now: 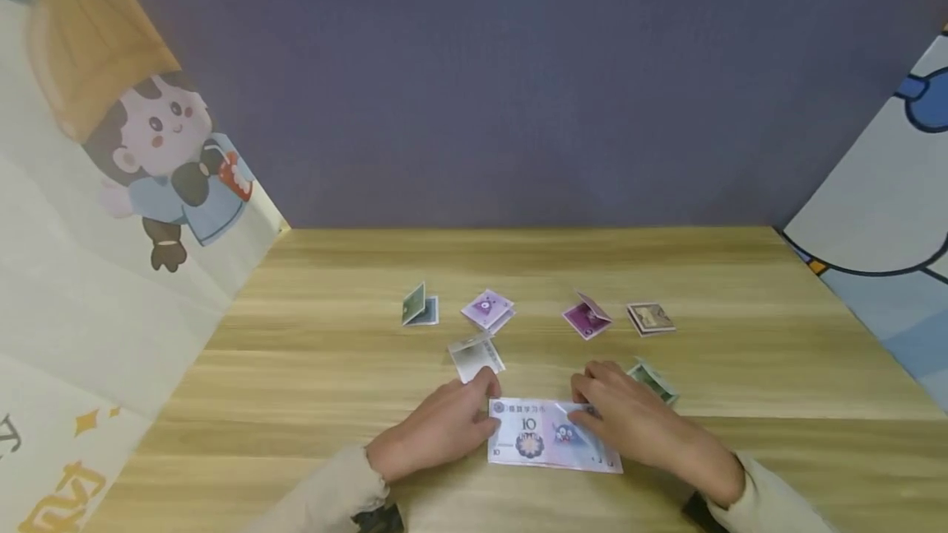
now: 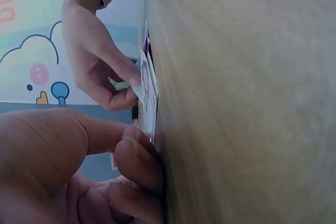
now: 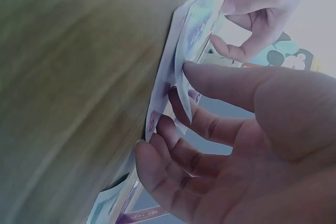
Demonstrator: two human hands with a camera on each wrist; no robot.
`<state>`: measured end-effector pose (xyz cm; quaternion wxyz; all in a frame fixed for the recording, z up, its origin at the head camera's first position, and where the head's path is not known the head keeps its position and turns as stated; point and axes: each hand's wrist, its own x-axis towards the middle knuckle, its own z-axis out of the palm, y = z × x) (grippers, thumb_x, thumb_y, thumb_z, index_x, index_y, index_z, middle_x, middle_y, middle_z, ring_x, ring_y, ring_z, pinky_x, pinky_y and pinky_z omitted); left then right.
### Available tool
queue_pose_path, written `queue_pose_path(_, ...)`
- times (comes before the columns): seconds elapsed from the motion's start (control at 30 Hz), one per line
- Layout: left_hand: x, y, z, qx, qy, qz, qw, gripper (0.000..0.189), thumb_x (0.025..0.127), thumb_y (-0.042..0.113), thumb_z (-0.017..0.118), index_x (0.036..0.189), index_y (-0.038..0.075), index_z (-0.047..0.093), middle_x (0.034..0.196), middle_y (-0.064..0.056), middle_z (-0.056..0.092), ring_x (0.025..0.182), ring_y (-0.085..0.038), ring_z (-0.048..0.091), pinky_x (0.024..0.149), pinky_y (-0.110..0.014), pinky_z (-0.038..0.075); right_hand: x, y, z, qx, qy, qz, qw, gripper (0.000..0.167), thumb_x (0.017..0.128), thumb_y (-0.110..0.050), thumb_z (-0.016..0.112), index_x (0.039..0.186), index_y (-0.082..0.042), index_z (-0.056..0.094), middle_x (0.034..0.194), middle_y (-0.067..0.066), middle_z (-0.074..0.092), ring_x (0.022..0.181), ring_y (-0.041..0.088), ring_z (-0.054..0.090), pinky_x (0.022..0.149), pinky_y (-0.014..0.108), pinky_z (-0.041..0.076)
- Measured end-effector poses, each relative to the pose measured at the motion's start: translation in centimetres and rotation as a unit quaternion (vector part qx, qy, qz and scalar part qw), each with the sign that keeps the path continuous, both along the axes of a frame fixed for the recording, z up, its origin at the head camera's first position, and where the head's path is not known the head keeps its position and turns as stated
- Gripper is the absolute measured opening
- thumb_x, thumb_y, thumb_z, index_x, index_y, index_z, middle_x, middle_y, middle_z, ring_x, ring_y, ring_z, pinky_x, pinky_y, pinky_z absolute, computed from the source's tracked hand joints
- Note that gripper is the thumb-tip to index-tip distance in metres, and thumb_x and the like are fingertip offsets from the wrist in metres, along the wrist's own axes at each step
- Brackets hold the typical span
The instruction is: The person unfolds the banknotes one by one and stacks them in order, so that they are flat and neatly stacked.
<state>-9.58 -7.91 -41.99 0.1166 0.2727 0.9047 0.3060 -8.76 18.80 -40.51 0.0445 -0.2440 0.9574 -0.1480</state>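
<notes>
A pale purple play banknote (image 1: 527, 456) printed with a 10 lies near the table's front, between both hands. My left hand (image 1: 449, 426) pinches its left edge between thumb and fingers. At the upper right corner, my right hand (image 1: 640, 418) grips the paper. In the right wrist view, a lifted layer of the banknote (image 3: 195, 30) sits between thumb and index finger, while the other fingertips touch the layer beneath. A folded grey note (image 1: 474, 359) lies just beyond the left hand, and a folded green note (image 1: 655, 383) is partly hidden behind the right hand.
Farther back on the wooden table (image 1: 333, 401) lie a half-open folded green note (image 1: 415, 306), a light purple note (image 1: 487, 308), a magenta note (image 1: 587, 321) and a brown note (image 1: 653, 317). A dark blue-grey panel (image 1: 518, 105) stands behind the table, with cartoon-printed sheets at both sides.
</notes>
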Motion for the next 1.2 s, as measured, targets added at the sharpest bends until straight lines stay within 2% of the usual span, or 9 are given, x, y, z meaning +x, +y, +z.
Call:
queue_pose_path(0.17, 0.2, -0.04, -0.07, -0.01, 0.011, -0.003, 0.9999, 0.032, 0.091, 0.014, 0.068, 0.119, 0.015, 0.052, 0.061, 0.01, 0.045, 0.048, -0.004, 0.037, 0.042, -0.023, 0.035, 0.09, -0.03, -0.24, -0.006, 0.011, 0.005, 0.9999, 0.021, 0.086, -0.023, 0.078, 0.087, -0.02, 0.057, 0.084, -0.008, 0.048, 0.08, 0.012, 0.046, 0.06, 0.022, 0.041)
queue_pose_path(0.4, 0.22, -0.03, 0.1, -0.014, 0.011, -0.003, 0.9998, 0.03, 0.091, 0.015, 0.069, 0.117, 0.017, 0.053, 0.061, 0.01, 0.048, 0.047, -0.004, 0.034, 0.041, -0.023, 0.033, -0.07, 0.06, -0.12, -0.012, 0.018, 0.022, 0.9995, 0.021, 0.087, -0.02, 0.077, 0.09, -0.019, 0.056, 0.083, -0.007, 0.049, 0.077, 0.011, 0.045, 0.059, 0.022, 0.039)
queue_pose_path(0.6, 0.16, 0.0, 0.1, -0.009, 0.008, -0.008, 0.9999, 0.03, 0.092, 0.015, 0.068, 0.117, 0.017, 0.053, 0.061, 0.01, 0.048, 0.047, -0.004, 0.032, 0.041, -0.023, 0.032, 0.01, -0.09, -0.05, -0.002, 0.016, 0.015, 0.9998, 0.02, 0.087, -0.02, 0.077, 0.09, -0.018, 0.058, 0.084, -0.007, 0.05, 0.078, 0.01, 0.046, 0.06, 0.023, 0.041)
queue_pose_path(0.67, 0.13, -0.02, 0.13, 0.006, 0.003, -0.023, 0.9997, 0.034, 0.092, 0.011, 0.067, 0.121, 0.019, 0.054, 0.06, 0.01, 0.047, 0.046, -0.003, 0.034, 0.041, -0.021, 0.032, 0.09, -0.19, 0.02, 0.004, 0.018, 0.014, 0.9997, 0.019, 0.086, -0.02, 0.078, 0.091, -0.018, 0.059, 0.085, -0.007, 0.051, 0.078, 0.01, 0.047, 0.06, 0.023, 0.041)
queue_pose_path(0.73, 0.09, -0.03, 0.13, 0.024, 0.006, -0.051, 0.9984, 0.039, 0.09, 0.007, 0.067, 0.125, 0.021, 0.055, 0.061, 0.011, 0.047, 0.047, -0.001, 0.037, 0.042, -0.019, 0.034, 0.16, -0.19, 0.05, 0.007, 0.019, 0.016, 0.9997, 0.021, 0.085, -0.024, 0.078, 0.092, -0.018, 0.06, 0.086, -0.007, 0.051, 0.079, 0.01, 0.047, 0.06, 0.023, 0.042)
queue_pose_path(0.87, 0.17, -0.01, 0.14, 0.032, 0.026, -0.152, 0.9876, 0.041, 0.089, 0.005, 0.07, 0.127, 0.02, 0.059, 0.062, 0.015, 0.048, 0.051, 0.007, 0.04, 0.046, -0.013, 0.04, 0.19, -0.05, 0.03, 0.0, 0.013, 0.026, 0.9996, 0.027, 0.084, -0.034, 0.079, 0.094, -0.02, 0.058, 0.086, -0.009, 0.048, 0.078, 0.01, 0.044, 0.058, 0.021, 0.039)
queue_pose_path(0.97, 0.32, -0.05, 0.33, 0.017, 0.026, -0.2, 0.9792, 0.033, 0.092, 0.012, 0.071, 0.124, 0.017, 0.063, 0.061, 0.017, 0.049, 0.051, 0.012, 0.039, 0.049, -0.01, 0.04, 0.12, -0.02, 0.01, -0.002, 0.008, 0.027, 0.9996, 0.03, 0.084, -0.039, 0.078, 0.093, -0.021, 0.056, 0.085, -0.009, 0.046, 0.077, 0.009, 0.042, 0.057, 0.021, 0.037)
queue_pose_path(1.2, 0.29, 0.0, 0.78, 0.0, 0.011, -0.209, 0.9778, 0.032, 0.095, 0.017, 0.069, 0.126, 0.018, 0.064, 0.06, 0.015, 0.05, 0.051, 0.01, 0.041, 0.051, -0.01, 0.041, 0.02, 0.17, 0.47, 0.003, 0.008, 0.033, 0.9994, 0.027, 0.085, -0.037, 0.078, 0.094, -0.02, 0.059, 0.086, -0.009, 0.049, 0.077, 0.008, 0.044, 0.058, 0.021, 0.039)
